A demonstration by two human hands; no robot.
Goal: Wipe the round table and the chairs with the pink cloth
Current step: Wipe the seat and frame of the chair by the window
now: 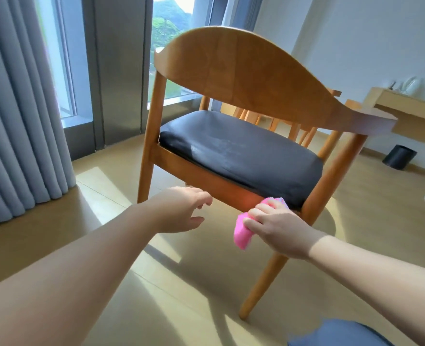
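While I scan from the left, I first meet the grey curtains (19, 108) hanging beside the window (171, 53), then sunlit floor. My left hand (181, 211) hangs in the air just short of the wooden chair (244, 78), its grip loosely spread and holding nothing, near the seat's rear rail (194, 171) but apart from it. Moving right, the black seat cushion (241, 156) shows pale smears across its middle. My right hand (279, 228) is the nearer one to the work: its grip is curled round the bunched pink cloth (241, 233), pressing it against the rail close to the chair's rear right leg (331, 176). The cloth lies just left of and under my fingers, and the rail's long axis runs up and leftward from there toward my empty hand, so I judge the next wipe wants to travel that way. Farther right, a black bin (399, 157) stands on the floor below a wall-mounted worktop (411, 108) carrying a white kettle (410, 84); what the bin holds I cannot tell. The round table is not clearly in view.
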